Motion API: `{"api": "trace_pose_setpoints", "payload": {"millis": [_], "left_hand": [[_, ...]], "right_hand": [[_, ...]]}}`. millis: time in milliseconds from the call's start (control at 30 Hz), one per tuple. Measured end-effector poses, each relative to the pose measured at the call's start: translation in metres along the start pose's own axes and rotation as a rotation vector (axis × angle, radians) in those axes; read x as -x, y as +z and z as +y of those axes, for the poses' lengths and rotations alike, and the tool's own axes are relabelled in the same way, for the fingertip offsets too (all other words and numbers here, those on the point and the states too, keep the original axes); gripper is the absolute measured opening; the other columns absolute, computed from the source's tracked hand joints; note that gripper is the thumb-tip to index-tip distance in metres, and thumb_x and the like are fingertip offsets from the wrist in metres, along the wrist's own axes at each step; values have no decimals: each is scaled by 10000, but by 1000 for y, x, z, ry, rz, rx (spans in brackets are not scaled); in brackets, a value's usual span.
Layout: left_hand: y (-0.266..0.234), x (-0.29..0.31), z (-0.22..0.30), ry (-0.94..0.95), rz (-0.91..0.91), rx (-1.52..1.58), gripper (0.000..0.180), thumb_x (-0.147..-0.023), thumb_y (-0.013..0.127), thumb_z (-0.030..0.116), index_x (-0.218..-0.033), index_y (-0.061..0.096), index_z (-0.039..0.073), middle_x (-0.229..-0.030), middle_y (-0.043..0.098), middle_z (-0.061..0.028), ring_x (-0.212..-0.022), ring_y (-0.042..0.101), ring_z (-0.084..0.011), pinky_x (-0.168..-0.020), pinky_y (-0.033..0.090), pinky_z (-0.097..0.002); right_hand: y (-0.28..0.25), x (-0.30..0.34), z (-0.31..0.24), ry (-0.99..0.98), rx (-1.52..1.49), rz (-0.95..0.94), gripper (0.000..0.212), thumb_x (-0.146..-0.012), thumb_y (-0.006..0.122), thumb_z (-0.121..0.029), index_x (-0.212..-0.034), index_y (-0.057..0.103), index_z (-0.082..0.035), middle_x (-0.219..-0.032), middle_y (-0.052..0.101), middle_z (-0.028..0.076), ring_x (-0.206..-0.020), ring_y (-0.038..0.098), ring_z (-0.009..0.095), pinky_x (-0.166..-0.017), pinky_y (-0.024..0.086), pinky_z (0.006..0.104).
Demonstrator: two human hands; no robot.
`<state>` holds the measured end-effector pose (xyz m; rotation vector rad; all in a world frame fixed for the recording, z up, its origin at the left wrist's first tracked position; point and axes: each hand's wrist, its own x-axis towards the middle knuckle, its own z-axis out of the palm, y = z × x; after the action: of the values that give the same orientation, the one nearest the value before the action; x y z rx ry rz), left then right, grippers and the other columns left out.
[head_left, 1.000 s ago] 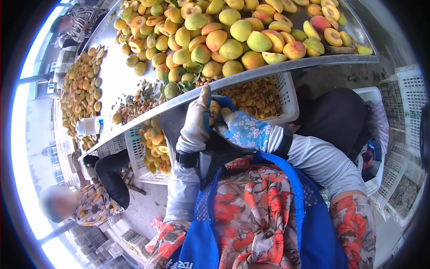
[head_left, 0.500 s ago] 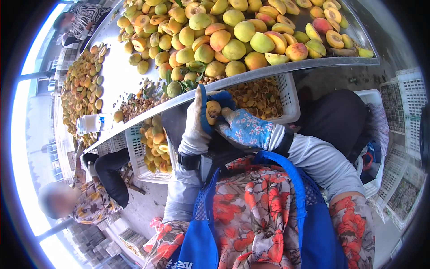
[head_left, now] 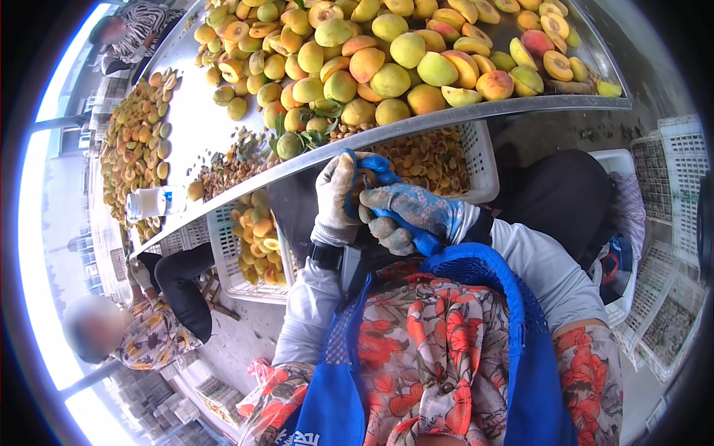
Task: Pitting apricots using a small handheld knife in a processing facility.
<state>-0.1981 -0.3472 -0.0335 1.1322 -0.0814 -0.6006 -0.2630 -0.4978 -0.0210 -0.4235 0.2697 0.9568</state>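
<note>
the left hand [head_left: 336,189], in a white glove with blue-coated fingers, is closed around a small fruit [head_left: 364,178], which sits between the two hands, mostly hidden by their fingers. the right hand [head_left: 413,212], in a blue flowered glove with soiled grey fingers, meets it from the right; its fingers are curled around a smooth blue handle [head_left: 427,242] whose lower end pokes out below them.

just beyond both hands runs the metal edge of the table [head_left: 187,128], and past it lies a heap of yellow, green and reddish fruit [head_left: 342,67], some halved. left of the left hand, on the table, are a pile of stones and leaf bits [head_left: 232,167] and, farther left, a whitish jar [head_left: 147,204]; its label [head_left: 171,201] has blue and red print, too small to read. a white crate [head_left: 485,160] of cut pieces stands beyond the right hand. nearer the body than either hand, a blue apron [head_left: 335,394] bears white lettering, partly cut off.
</note>
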Motion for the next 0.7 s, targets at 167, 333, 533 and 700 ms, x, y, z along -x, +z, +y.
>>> {"api": "trace_pose_setpoints", "payload": {"millis": [167, 333, 533, 700], "left_hand": [[5, -1, -7, -6, 16, 80, 452, -964, 565, 408, -1017, 601, -40, -874, 666, -134, -763, 681, -249, -714, 584, -376], [18, -1, -13, -16, 128, 188, 435, -965, 565, 413, -955, 594, -20, -822, 648, -125, -733, 670, -244, -675, 577, -367], [29, 2, -13, -81, 210, 188, 451, -973, 521, 458, -951, 568, 10, -777, 598, -110, -728, 624, -260, -672, 548, -405], [-13, -16, -29, -15, 143, 476, 437, -997, 474, 445, -963, 581, 22, -790, 622, -103, -702, 640, -257, -674, 551, -379]], "right_hand": [[-6, -2, 4, -53, -15, 19, 275, -968, 539, -381, -892, 555, -117, -603, 484, -25, -409, 426, 83, -385, 339, 233], [-7, -1, 11, -136, 63, 95, 278, -967, 541, -373, -889, 540, -106, -607, 490, -19, -412, 434, 92, -390, 344, 230], [0, 6, 18, -193, 102, 169, 257, -969, 541, -360, -891, 524, -115, -609, 489, -16, -422, 437, 93, -388, 353, 230], [-9, 0, 21, -346, 164, 152, 173, -978, 533, -300, -926, 520, -135, -657, 521, -9, -423, 458, 100, -382, 387, 229]]}}
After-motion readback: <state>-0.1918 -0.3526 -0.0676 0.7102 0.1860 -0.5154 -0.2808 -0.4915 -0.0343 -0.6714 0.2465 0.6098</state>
